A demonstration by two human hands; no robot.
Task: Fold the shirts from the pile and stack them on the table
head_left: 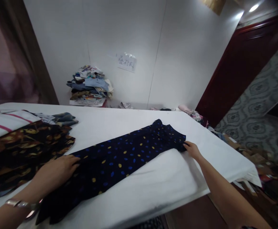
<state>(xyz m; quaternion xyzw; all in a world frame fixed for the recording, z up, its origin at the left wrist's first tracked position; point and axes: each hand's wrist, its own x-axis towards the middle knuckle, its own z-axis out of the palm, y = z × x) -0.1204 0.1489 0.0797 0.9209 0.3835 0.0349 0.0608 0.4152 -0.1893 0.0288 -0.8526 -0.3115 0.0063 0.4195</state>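
A dark navy garment with blue and yellow leaf-like spots lies stretched at a slant across the white-covered table. On its left part is my left hand, fingers closed on the cloth near its upper edge. My right hand pinches the garment's right end near the corner. The lower left end of the cloth is dark and partly behind my left forearm. Whether it is a dress or a shirt I cannot tell.
Left of the garment lie a black-and-brown patterned cloth and a white cloth with red stripes. A tall pile of folded clothes stands against the wall behind the table. Boxes and other clothes sit beyond the right edge.
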